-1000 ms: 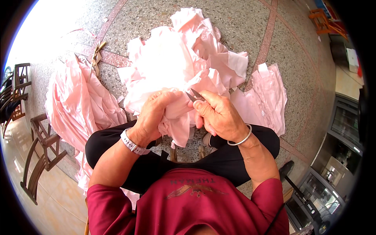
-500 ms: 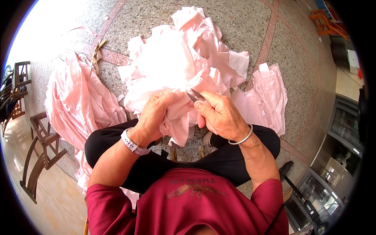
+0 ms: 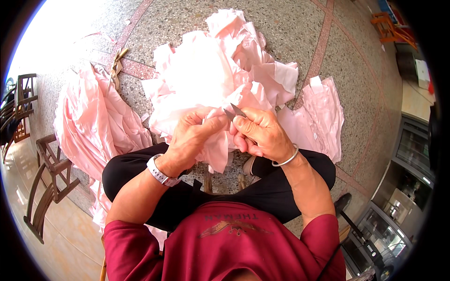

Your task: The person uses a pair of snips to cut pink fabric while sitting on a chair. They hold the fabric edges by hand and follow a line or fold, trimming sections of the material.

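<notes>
- Head view: my left hand (image 3: 193, 135) pinches pink cloth (image 3: 216, 154).
- My right hand (image 3: 263, 135) grips dark scissors (image 3: 228, 114), tips parted, beside my left thumb.
- A pink fabric heap (image 3: 199, 65) lies just beyond both hands.

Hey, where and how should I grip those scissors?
Grip the scissors by the handle end, hidden inside the right hand, coming from the lower right: two pointed blades stick out toward upper left, so that end looks unsafe.
</notes>
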A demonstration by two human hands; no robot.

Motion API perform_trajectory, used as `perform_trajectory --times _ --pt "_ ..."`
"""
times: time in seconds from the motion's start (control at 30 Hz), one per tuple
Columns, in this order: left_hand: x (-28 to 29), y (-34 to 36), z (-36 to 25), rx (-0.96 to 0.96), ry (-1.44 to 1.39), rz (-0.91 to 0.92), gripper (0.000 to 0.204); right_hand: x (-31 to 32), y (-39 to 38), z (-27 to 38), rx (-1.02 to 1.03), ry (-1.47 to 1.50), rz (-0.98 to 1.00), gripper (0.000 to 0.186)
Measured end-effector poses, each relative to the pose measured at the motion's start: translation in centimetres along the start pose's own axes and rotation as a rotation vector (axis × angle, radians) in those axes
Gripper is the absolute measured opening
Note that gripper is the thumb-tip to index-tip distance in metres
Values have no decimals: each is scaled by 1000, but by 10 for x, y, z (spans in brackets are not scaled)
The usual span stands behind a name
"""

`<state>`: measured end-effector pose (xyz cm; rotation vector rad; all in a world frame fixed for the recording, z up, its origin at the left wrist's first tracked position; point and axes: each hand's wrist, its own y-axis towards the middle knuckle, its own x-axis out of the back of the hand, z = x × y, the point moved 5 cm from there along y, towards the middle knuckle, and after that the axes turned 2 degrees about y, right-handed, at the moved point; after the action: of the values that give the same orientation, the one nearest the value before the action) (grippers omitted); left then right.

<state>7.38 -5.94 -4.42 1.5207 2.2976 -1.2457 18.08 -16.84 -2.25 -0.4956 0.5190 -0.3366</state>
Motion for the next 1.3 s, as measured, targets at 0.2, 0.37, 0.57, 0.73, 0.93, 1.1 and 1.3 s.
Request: perform_trajectory --times 0.2,0.37,0.57,0.73,0.93,1.1,1.3 --pt "-3 -2 -7 -165 276 -136 20 5 13 -13 3 107 110 26" --pt "10 -1 0 -210 443 -194 20 -2 14 -12 -37 148 240 26" --pt "9 1 14 29 190 -103 18 15 1 29 348 298 231 22" --pt "5 2 6 59 -38 -103 11 29 0 35 309 256 -54 18" --pt "2 1 5 88 -51 -23 16 8 -1 26 398 -374 -220 28" --pt "3 3 10 76 -61 19 18 -4 3 29 563 -676 -234 28" --pt "-2 1 5 71 -4 -29 20 -8 6 25 766 -886 -292 16"
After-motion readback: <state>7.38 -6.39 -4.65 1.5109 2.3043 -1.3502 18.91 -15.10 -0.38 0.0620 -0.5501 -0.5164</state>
